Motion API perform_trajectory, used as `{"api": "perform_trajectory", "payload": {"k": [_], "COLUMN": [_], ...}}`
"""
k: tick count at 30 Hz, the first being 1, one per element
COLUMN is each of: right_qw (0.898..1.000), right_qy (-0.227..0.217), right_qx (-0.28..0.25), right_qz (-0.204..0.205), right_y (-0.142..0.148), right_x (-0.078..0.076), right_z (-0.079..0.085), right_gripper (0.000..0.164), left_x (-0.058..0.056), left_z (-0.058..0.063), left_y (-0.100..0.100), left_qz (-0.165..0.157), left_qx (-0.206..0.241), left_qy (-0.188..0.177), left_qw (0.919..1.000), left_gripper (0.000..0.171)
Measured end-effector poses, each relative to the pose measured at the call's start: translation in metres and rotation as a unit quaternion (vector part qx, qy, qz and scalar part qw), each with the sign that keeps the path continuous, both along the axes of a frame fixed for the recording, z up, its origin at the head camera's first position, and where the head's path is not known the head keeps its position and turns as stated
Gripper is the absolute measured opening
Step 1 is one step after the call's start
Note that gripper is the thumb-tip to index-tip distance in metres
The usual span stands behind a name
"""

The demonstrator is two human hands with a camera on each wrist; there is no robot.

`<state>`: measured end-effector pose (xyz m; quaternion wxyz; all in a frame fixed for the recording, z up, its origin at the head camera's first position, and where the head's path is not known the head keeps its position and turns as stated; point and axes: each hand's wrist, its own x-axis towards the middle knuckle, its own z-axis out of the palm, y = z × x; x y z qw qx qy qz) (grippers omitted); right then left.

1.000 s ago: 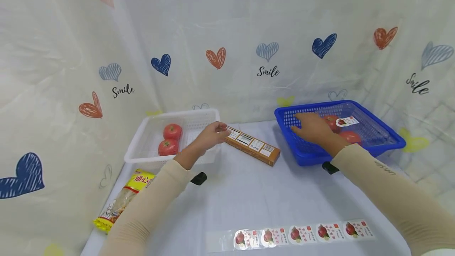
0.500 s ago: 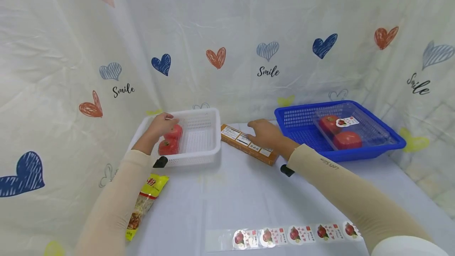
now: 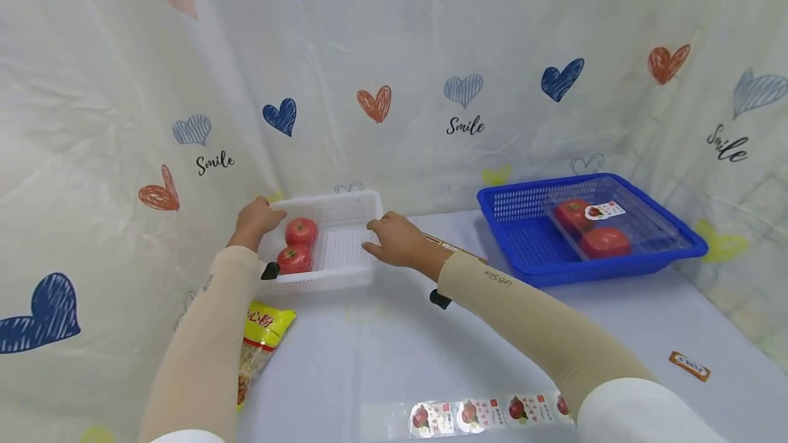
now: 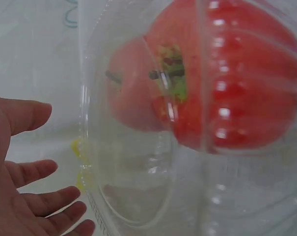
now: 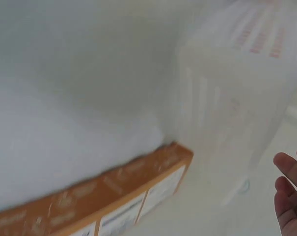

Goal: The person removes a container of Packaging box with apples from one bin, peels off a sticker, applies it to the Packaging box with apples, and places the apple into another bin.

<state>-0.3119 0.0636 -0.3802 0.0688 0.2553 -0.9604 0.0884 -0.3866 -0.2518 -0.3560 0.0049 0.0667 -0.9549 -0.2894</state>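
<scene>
A white basket (image 3: 335, 282) stands at the back left of the table. In it lies a clear plastic box (image 4: 187, 172) with two red apples (image 3: 294, 258); the left wrist view shows a dark stem and green patch on one. My left hand (image 3: 255, 219) is at the basket's left rim, its fingers spread beside the clear box with nothing between them. At the right rim is my right hand (image 3: 399, 241), thumb and fingers apart in the right wrist view. Behind that hand lies a long orange-brown box (image 5: 89, 201), mostly covered by it in the head view.
A blue basket (image 3: 511, 224) at the back right holds a clear box (image 3: 652, 224) with two red apples and a sticker. A yellow food bag (image 3: 267, 327) lies front left, a strip of stickers (image 3: 470, 415) in front, and a small orange packet (image 3: 689, 366) at right.
My right hand has moved left from the blue basket, over the orange-brown box, to the white basket's right rim. My left hand has moved left, past the apples, to its left rim.
</scene>
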Motion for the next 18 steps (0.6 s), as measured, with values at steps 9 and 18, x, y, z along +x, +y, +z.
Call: {"api": "perform_trajectory", "payload": {"k": [9,18], "right_qw": [0.995,0.975], "right_qy": [-0.087,-0.159], "right_qx": [-0.053,-0.151], "right_qz": [0.008,-0.035], "right_y": [-0.055,-0.094], "right_x": [-0.002,-0.003], "right_z": [-0.007,-0.010], "right_gripper": [0.052,0.048], "left_x": [-0.013,-0.015], "left_z": [-0.008,-0.011], "left_y": [-0.003,-0.001], "left_qz": [0.035,0.069], "left_qx": [0.042,0.047], "left_qy": [-0.046,-0.061], "left_qw": [0.9974,0.9946], "left_gripper": [0.061,0.064]}}
